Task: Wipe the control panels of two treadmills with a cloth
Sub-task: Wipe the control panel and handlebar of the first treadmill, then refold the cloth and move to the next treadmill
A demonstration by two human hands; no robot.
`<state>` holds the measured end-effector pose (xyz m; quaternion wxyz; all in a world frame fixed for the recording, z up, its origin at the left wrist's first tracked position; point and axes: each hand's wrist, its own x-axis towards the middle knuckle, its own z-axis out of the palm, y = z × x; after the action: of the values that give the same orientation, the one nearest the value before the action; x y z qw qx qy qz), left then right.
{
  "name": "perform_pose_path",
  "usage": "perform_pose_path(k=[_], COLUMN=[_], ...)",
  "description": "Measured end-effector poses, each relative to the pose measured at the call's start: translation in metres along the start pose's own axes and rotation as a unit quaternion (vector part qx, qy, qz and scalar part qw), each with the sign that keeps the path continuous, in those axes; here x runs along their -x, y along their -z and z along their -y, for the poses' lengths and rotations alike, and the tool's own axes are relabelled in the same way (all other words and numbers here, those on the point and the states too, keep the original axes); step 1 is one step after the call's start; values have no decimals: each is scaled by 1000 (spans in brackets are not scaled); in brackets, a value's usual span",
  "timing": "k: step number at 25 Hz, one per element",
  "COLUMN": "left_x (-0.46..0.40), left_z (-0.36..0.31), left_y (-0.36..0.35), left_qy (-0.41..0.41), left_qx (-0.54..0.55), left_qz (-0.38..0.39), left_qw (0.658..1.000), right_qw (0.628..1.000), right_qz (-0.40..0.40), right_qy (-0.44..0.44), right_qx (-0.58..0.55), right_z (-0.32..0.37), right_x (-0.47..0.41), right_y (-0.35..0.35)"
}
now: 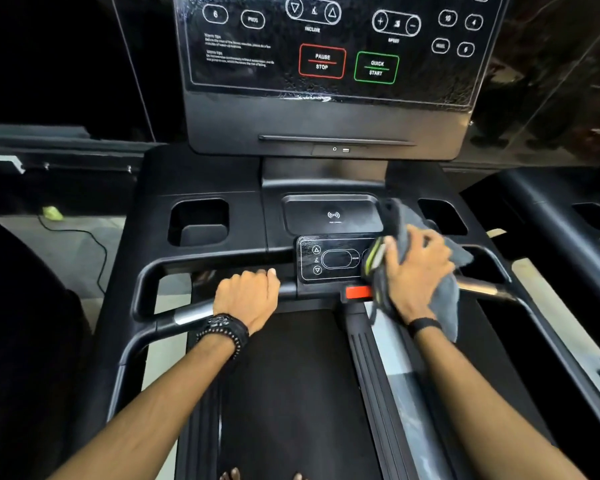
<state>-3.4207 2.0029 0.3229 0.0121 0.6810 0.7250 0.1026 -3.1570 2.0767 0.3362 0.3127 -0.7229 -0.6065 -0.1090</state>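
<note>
I stand on a black treadmill. Its large upper control panel (pixel 326 46) shows PAUSE/STOP and QUICK START buttons under a film of glossy plastic. A small lower control panel (pixel 329 259) with arrow buttons sits on the handlebar crossbar. My right hand (pixel 418 271) is shut on a bunched grey cloth (pixel 447 296) with a yellow-green edge, pressed over the right side of that lower panel. My left hand (pixel 248 297) is curled around the crossbar handle (pixel 177 263), just left of the lower panel. A red safety key (pixel 357 292) shows below the panel.
A wireless charging pad (pixel 331 216) lies above the lower panel, with cup holders on the left (pixel 198 221) and right (pixel 442 214). Part of a second treadmill (pixel 568 216) stands to the right. A black cable (pixel 90 247) runs over the floor at left.
</note>
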Motion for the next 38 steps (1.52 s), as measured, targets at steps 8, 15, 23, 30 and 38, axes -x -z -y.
perform_pose_path(k=[8,15,23,30,38], left_x=[-1,-1,-1,-1,60], left_z=[1,0,-2,-10,-171], left_y=[1,0,3,2,15], left_qy=[-6,-11,-13,-33,-219], left_qx=[-10,-12,2,136,485], left_qz=[10,3,-7,-141,39], left_qw=[1000,1000,1000,980,846], right_qw=[983,997,996,996,999], right_qz=[17,5,29,13,-6], right_qy=[181,-22,-79,-10,-36], right_qx=[15,68,-34,-82,3], right_z=[123,-30,-37,-39,-90], right_x=[59,-19,10,49,132], right_y=[-10,2,26,63,143])
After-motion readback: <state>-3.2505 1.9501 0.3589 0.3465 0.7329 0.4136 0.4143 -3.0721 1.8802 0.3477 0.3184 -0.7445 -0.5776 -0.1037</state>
